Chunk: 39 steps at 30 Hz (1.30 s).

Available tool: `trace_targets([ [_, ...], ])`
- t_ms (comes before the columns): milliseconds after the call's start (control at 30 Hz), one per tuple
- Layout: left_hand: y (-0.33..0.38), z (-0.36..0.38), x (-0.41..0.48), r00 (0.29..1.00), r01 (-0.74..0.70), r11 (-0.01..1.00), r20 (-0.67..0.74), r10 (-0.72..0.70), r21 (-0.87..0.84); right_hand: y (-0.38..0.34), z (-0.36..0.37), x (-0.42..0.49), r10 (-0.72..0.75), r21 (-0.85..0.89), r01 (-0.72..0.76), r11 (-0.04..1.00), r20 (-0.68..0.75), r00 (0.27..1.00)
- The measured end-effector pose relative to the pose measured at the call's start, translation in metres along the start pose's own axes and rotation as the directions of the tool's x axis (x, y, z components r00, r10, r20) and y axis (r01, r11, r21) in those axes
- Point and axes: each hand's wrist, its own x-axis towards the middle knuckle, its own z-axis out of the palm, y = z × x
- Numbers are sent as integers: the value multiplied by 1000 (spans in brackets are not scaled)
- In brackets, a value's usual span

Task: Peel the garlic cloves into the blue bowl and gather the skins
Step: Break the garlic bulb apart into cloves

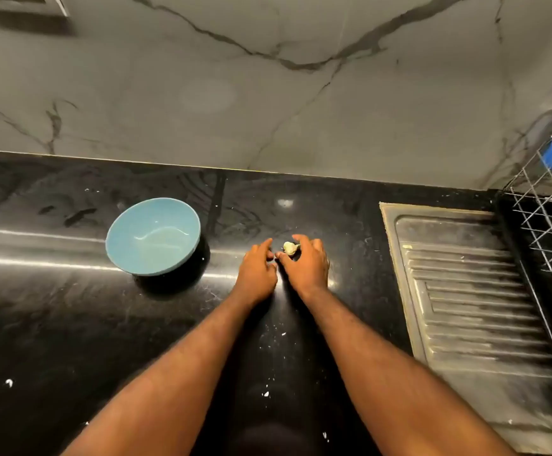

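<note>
Between blue bowl (153,238) and drainboard (472,291), garlic (290,248).

Glossy black stone counter (70,324), marble-look wall (268,110), dull metal drainboard (465,291), wire rack (548,209), seemingly glazed bowl (153,236).

Both forearms stretched forward; the left hand (257,274) lay with straight fingers just beside the right hand (308,268), whose fingers curved.

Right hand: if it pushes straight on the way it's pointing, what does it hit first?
The garlic: the right hand points up-left, its fingers curled round it. Just beyond is the left hand, though depth is unclear from this one view.
</note>
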Motion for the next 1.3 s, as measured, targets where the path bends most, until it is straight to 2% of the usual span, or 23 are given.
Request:
trace_targets([
  [100, -4, -3, 2, 1000, -3, 1000, 8, 3, -22, -1, 3, 0, -11, -41, 11, 999, -17, 1000],
  [167, -4, -2, 0, 1000, -2, 999, 21, 3, -40, 3, 3, -4, -27, 5, 27, 1000, -19, 999],
  [267, 0, -4, -9, 998, 50, 980, 47, -41, -195, 14, -2, -15, -114, 140, 115, 983, -13, 993],
  [333, 2, -3, -18, 992, 104, 931, 104, -72, -349, 22, -9, -29, -137, 249, 130, 960, 12, 990],
  [433, 7, 0, -37, 977, 150, 858, 206, -54, -491, 26, -17, -53, -124, 431, 73, 900, 92, 988],
  [533, 12, 3, -53, 964, 184, 814, 261, -41, -550, 33, -19, -66, -104, 555, 15, 831, 128, 986],
  [800, 11, -5, -69, 961, 273, 691, 218, -169, -670, 40, -26, -71, -127, 587, -55, 807, 263, 956],
  [900, 12, -6, -72, 969, 244, 708, 193, -154, -663, 40, -25, -69, -114, 572, -43, 819, 236, 965],
  [1133, 9, 0, -64, 986, 164, 815, 106, -126, -555, 36, -12, -60, -75, 462, -14, 887, 174, 982],
  [1300, 9, 0, -54, 992, 125, 836, 71, -102, -534, 30, -15, -54, -43, 492, -39, 870, 155, 987],
])
